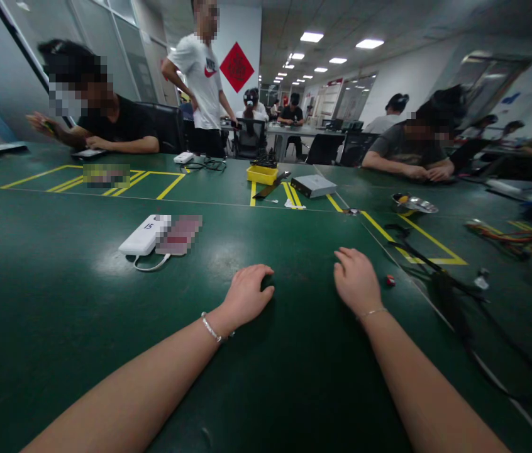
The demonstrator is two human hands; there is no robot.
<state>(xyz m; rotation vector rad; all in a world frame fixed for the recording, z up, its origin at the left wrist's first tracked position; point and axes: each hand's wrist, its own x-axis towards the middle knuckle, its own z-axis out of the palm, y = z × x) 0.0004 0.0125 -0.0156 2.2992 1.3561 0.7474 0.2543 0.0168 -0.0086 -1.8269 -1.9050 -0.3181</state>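
Observation:
My left hand (247, 294) rests palm down on the green table (58, 327), fingers loosely curled under, with a bracelet on the wrist. My right hand (356, 280) lies palm down a little to the right, fingers curled toward the surface. Neither hand visibly holds anything. A small red object (390, 280) lies on the table just right of my right hand. A white power bank (145, 235) with a looped cable sits to the upper left of my left hand.
A yellow tray (261, 173), a dark flat tool (271, 185) and a grey box (314, 185) sit mid-table. A metal bowl (411, 204) and black cables (436, 277) lie to the right. Several people sit around; one stands at the back.

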